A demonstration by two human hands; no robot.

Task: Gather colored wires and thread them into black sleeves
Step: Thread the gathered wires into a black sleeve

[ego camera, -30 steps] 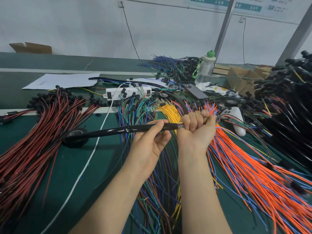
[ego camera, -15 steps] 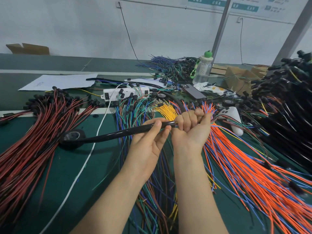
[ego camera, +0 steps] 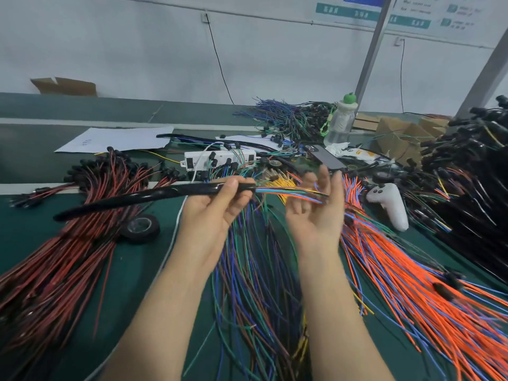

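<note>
My left hand (ego camera: 214, 210) pinches a long black sleeve (ego camera: 143, 198) near its right end and holds it above the table, its far end pointing left. A thin bundle of colored wires (ego camera: 288, 192) sticks out of the sleeve's right end. My right hand (ego camera: 316, 213) is spread open, palm up, with straight fingers just behind the tips of that bundle. Below both hands lies a heap of blue, green and brown wires (ego camera: 255, 284).
Red-black wires (ego camera: 60, 257) cover the left, orange and blue wires (ego camera: 412, 284) the right. A black tape roll (ego camera: 140, 228) lies left of my left hand. A white controller (ego camera: 390, 204), a power strip (ego camera: 217, 158), a phone (ego camera: 324, 156) and a bottle (ego camera: 341, 119) stand beyond.
My right hand let go of the wire bundle and opened with its palm up. The sleeve rose off the tape roll. The wire bundle now shows at the sleeve's end.
</note>
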